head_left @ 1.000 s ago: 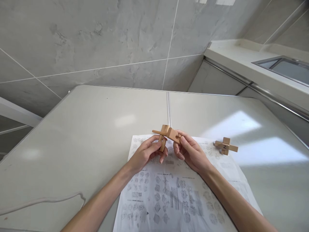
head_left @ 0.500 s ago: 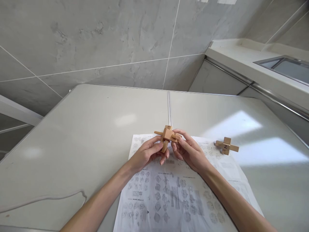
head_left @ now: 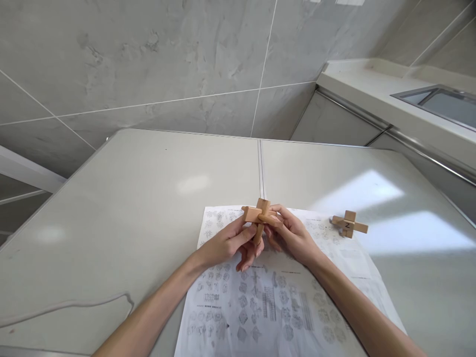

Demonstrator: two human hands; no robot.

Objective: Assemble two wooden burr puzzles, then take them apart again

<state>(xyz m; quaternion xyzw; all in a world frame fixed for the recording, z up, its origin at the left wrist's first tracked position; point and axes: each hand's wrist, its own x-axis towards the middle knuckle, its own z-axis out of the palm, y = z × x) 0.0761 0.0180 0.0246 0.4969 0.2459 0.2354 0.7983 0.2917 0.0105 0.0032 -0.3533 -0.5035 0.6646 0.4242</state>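
Observation:
A wooden interlocking puzzle (head_left: 262, 206) made of crossed bars is held up over a printed sheet (head_left: 267, 307). From the left, my left hand (head_left: 238, 243) grips it, with the thumb against its lower bar and some fingers curled below. My right hand (head_left: 292, 230) holds its right side, fingers partly hidden behind the bars. Farther right, a second wooden puzzle (head_left: 348, 225), a cross shape with a dark letter like Z or N, rests at the sheet's edge.
The sheet lies on a pale table (head_left: 111, 213) with a seam down its middle. A light-coloured cord (head_left: 74, 302) runs along the lower left. Behind stands a grey tiled wall (head_left: 148, 54); a white ledge (head_left: 364, 89) is at the right.
Between my fingers the wooden puzzle has turned and come slightly lower, showing other bar faces. My left fingers have shifted downward beneath it. The second puzzle stays where it was.

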